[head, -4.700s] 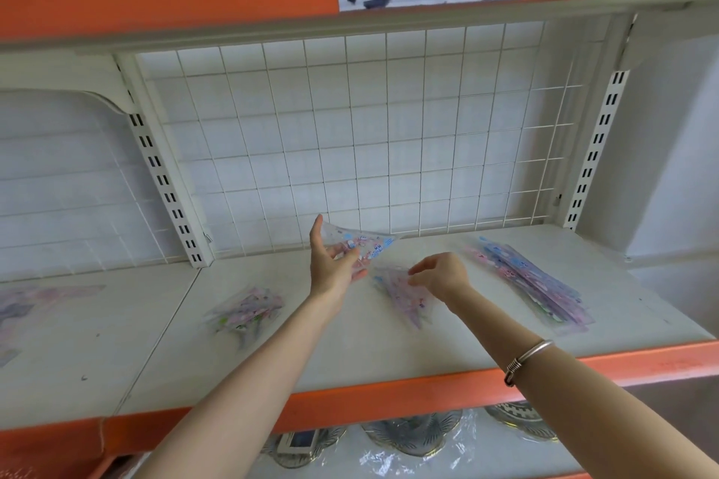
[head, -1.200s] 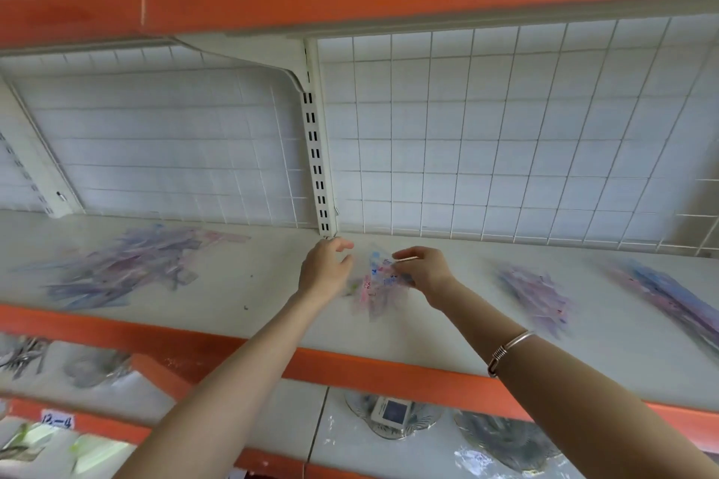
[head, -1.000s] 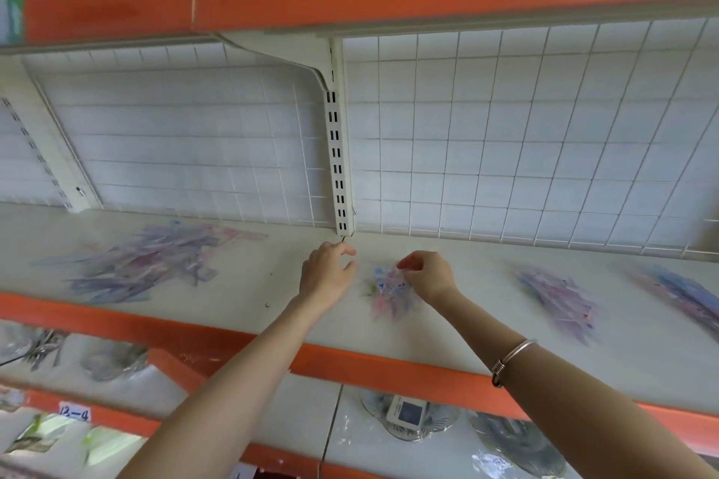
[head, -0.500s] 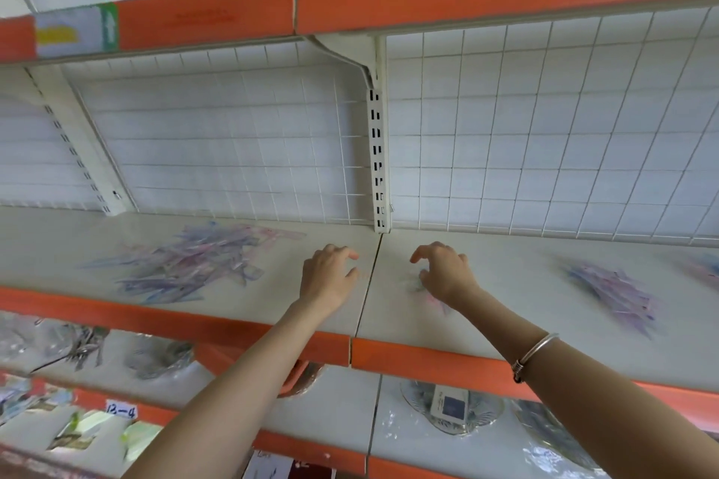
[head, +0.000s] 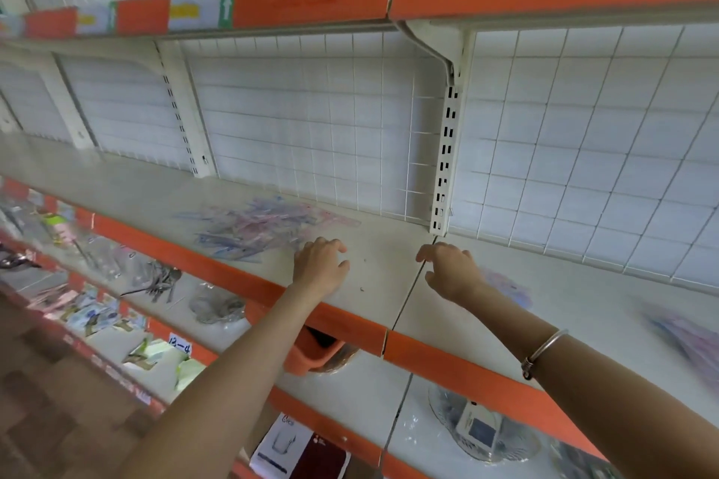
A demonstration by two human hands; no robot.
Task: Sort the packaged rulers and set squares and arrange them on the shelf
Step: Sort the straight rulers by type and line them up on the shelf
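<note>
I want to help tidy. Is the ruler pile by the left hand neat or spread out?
Spread out: the ruler pile lies scattered on the shelf, pieces pointing different ways.

A single wide-angle head camera looked forward and down, near the cream metal shelf with orange front lip [head: 383, 264], facing its white wire-grid back panel [head: 311, 128]

Blurred heap of packaged rulers [head: 264, 226] flat on cream shelf [head: 383, 264]

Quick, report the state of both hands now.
Left hand: open, fingers loosely curled, empty, by the loose heap of pastel plastic packets.
Right hand: open, loosely curled, empty.
</note>
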